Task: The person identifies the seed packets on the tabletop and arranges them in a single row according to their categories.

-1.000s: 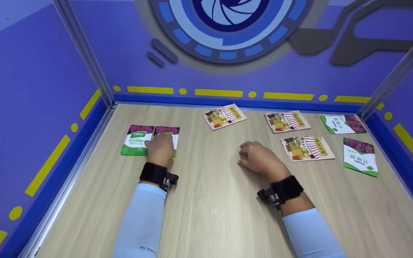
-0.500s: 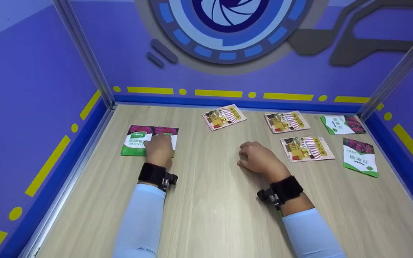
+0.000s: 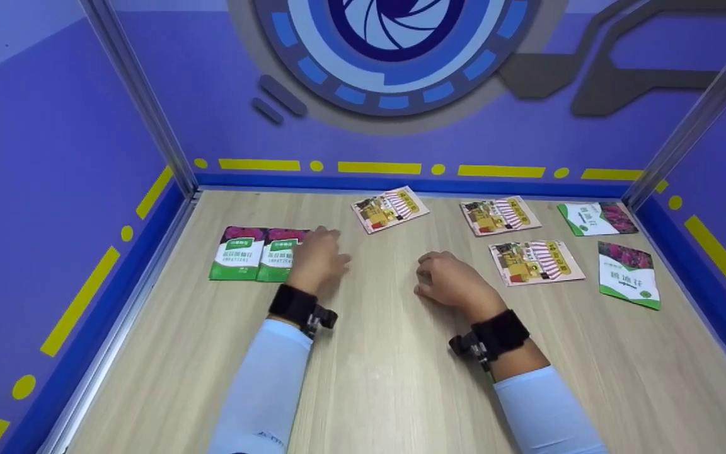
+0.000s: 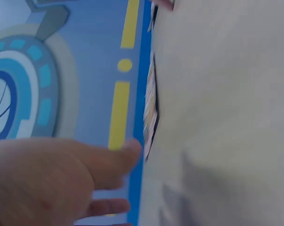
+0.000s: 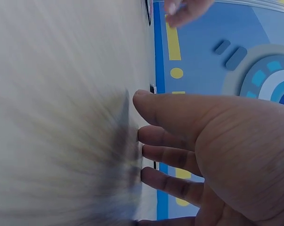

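Two green-and-white seed packets with pink flowers lie side by side at the left, a left packet (image 3: 240, 253) and a right packet (image 3: 276, 255). My left hand (image 3: 317, 258) is over the right packet's right edge and hides part of it; its fingers are spread and hold nothing, as the left wrist view also shows. My right hand (image 3: 454, 280) rests on the table with fingertips down and loosely bent, nothing in its grasp. Nearest to it lies a pink packet with a striped awning picture (image 3: 536, 262).
Two more pink packets lie toward the back, one in the middle (image 3: 390, 209) and one right of it (image 3: 500, 216). At the far right are a sideways green-and-white packet (image 3: 597, 219) and another one (image 3: 628, 275). Blue walls (image 3: 262, 139) enclose the wooden table (image 3: 375, 378).
My left hand has come off the right green packet and moved right, its fingers spreading. More of that packet shows. The right hand stays in place; the head view has shifted slightly.
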`<state>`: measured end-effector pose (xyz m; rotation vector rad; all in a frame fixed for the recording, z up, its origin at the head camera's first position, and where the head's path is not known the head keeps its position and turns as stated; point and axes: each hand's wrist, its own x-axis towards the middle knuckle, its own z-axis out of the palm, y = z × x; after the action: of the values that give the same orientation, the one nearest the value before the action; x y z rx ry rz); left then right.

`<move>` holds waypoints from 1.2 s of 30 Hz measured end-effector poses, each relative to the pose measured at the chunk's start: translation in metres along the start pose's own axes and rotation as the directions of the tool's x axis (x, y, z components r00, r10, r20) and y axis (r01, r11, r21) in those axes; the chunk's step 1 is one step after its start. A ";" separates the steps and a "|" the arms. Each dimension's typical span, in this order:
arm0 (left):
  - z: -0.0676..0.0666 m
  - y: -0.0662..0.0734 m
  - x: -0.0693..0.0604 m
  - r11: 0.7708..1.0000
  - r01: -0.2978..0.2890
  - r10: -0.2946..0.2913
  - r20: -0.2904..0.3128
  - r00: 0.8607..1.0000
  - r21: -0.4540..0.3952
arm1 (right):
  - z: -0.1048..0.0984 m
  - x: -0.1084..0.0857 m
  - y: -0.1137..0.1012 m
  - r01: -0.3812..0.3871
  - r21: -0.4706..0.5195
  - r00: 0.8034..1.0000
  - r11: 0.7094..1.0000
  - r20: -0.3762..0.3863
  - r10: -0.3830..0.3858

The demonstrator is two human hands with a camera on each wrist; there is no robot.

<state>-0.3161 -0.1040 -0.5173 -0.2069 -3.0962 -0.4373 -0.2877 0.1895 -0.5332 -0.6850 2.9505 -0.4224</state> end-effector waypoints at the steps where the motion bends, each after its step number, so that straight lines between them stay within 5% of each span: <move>1: 0.004 0.007 0.004 1.000 -0.007 0.007 0.016 1.000 -0.022 | 0.000 0.000 -0.001 -0.007 0.002 1.000 1.000 0.004 0.007; 8: 0.027 0.040 0.027 0.997 -0.049 0.052 0.064 0.997 -0.052 | -0.001 0.006 -0.004 0.025 0.012 1.000 1.000 0.018 -0.026; 16: 0.037 0.041 0.037 1.000 -0.015 0.014 0.148 0.989 0.009 | -0.003 0.014 -0.008 0.036 0.070 0.999 0.997 -0.005 -0.036; 23: 0.040 0.046 0.025 0.996 -0.056 0.047 0.140 0.989 0.063 | -0.004 0.023 -0.016 0.021 0.086 0.999 0.996 -0.052 -0.016; 28: 0.042 0.051 0.010 0.987 -0.135 0.125 0.112 0.986 0.090 | 0.002 0.030 -0.025 0.048 0.100 0.996 0.994 -0.082 -0.040; 36: 0.036 0.069 -0.009 0.952 -0.288 0.282 0.069 0.957 0.102 | 0.004 0.035 -0.021 -0.023 0.053 0.991 0.998 -0.128 0.030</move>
<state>-0.2974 -0.0294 -0.5330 -0.6631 -3.0582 -0.2530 -0.3094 0.1553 -0.5320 -0.6353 3.0532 -0.5588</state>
